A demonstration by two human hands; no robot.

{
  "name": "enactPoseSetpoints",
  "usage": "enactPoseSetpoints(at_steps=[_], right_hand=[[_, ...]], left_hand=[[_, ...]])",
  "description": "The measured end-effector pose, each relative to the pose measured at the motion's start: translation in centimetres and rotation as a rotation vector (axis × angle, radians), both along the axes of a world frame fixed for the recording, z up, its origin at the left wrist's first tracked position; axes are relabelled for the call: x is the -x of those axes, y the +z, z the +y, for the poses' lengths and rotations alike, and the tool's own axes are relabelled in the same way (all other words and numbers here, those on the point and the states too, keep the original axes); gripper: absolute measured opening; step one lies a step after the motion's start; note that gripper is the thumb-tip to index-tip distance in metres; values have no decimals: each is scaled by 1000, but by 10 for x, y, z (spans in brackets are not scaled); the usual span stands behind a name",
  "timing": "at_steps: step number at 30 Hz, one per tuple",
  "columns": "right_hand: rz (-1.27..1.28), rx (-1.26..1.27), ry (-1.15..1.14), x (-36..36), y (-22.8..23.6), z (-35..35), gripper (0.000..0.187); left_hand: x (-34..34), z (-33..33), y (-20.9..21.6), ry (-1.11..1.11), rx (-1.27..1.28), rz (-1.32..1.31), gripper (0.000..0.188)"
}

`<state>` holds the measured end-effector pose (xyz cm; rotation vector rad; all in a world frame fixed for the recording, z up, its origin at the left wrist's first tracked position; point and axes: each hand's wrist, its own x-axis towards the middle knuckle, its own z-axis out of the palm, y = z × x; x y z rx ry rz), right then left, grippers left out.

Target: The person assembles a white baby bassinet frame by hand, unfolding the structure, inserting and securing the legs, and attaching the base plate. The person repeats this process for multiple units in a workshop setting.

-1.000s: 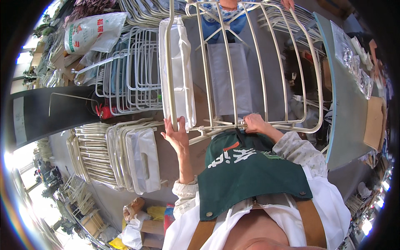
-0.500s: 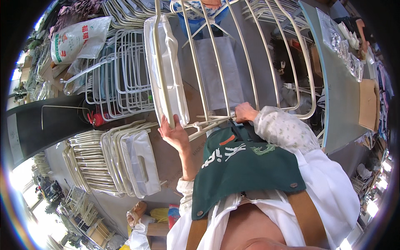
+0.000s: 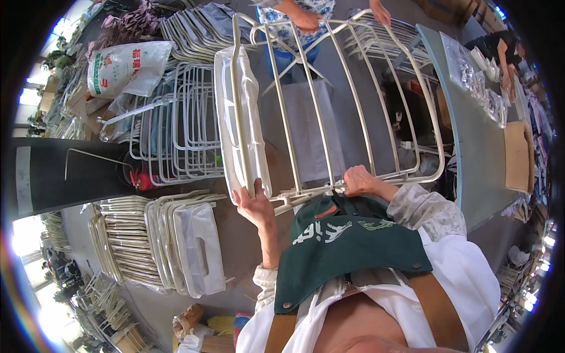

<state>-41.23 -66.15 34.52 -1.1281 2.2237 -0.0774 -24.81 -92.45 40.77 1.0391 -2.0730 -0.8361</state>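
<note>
A cream metal tube frame (image 3: 321, 120) with several long rods stretches away from my waist. My left hand (image 3: 257, 204) is closed round the near end of its left tube. Along the frame's near bar, my right hand (image 3: 359, 180) is wrapped with the knuckles up; part of the grip is hidden. A long white panel (image 3: 226, 94) stands just beyond that left tube. At the far end a co-worker in a blue-flowered garment has one hand (image 3: 306, 22) at the crossbar and the other hand (image 3: 381, 13) at the far right corner.
Stacked cream tube frames (image 3: 126, 235) stand at the left, with more white frames (image 3: 176, 123) behind. A red fire extinguisher (image 3: 140, 179) is beside a black board (image 3: 70, 176). A grey-green table (image 3: 479, 159) at the right holds clear plastic packets (image 3: 477, 82); another person works there.
The frame's far end and both co-worker's hands have come into view. My hands sit lower in the picture, still at the near end, and the right has shifted slightly rightward.
</note>
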Motion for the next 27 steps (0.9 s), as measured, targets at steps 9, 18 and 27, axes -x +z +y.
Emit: enactPoseSetpoints(at_steps=[9, 18, 27], right_hand=[[-52, -101, 36, -15, -109, -23, 31], [-4, 99, 62, -7, -91, -15, 26], [-207, 77, -106, -6, 3, 10, 61]], left_hand=[[0, 14, -6, 116, -64, -115, 27], [1, 10, -15, 162, 68, -132, 30], [-18, 1, -21, 114, -67, -49, 24]])
